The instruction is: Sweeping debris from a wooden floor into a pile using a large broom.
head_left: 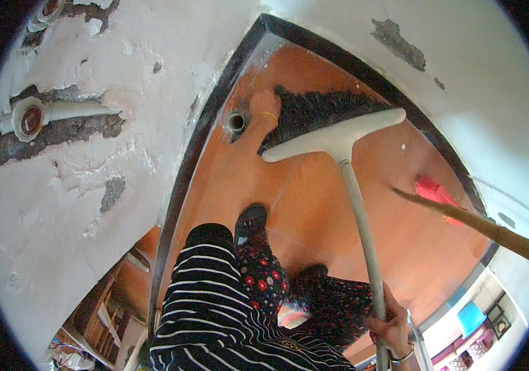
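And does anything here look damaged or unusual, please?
Yes, the left wall looks damaged: its white coating is missing around a round fitting, exposing rough grey material. The right wall has a bare patch too.

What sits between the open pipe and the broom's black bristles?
In the head view, the left hand and wrist lie between pipe and bristles.

White wall (73, 198) (patchy), dark skirting (199, 139)
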Demonstrator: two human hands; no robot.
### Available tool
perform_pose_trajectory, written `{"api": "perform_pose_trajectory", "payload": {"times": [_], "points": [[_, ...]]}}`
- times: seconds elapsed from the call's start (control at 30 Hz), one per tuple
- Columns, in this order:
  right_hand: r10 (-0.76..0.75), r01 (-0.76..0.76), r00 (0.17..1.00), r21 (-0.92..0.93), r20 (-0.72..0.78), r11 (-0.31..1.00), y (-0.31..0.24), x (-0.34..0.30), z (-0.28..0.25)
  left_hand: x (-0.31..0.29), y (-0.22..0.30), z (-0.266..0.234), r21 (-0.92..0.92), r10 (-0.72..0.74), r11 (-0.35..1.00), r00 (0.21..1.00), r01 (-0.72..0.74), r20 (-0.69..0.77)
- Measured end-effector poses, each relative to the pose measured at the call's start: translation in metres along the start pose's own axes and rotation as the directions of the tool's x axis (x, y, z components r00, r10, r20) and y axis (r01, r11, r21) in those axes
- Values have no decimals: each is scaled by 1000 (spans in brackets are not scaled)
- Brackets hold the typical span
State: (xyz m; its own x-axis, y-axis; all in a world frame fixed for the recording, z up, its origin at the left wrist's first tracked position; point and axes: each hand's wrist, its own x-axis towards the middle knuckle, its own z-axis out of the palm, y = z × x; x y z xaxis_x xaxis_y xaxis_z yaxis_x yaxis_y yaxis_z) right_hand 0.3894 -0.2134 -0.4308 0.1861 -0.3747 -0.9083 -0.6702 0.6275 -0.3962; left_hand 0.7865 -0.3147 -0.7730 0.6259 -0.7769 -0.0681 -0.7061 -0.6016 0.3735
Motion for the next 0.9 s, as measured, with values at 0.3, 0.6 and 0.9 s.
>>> {"api": "perform_pose_trajectory", "payload": {"times": [0.3,0.6,0.9], "points": [[-28,-33,987,375,156,926,-17,81,46,114,18,-26,-188,-48,982,938,-18,-343],[-74,51,994,252,84,966,-43,99,67,114,4,24,268,44,955,958,-124,284],[8,-18,998,163,59,986,-58,101,66,123,-13,10,340,-105,939,983,48,151]]}}
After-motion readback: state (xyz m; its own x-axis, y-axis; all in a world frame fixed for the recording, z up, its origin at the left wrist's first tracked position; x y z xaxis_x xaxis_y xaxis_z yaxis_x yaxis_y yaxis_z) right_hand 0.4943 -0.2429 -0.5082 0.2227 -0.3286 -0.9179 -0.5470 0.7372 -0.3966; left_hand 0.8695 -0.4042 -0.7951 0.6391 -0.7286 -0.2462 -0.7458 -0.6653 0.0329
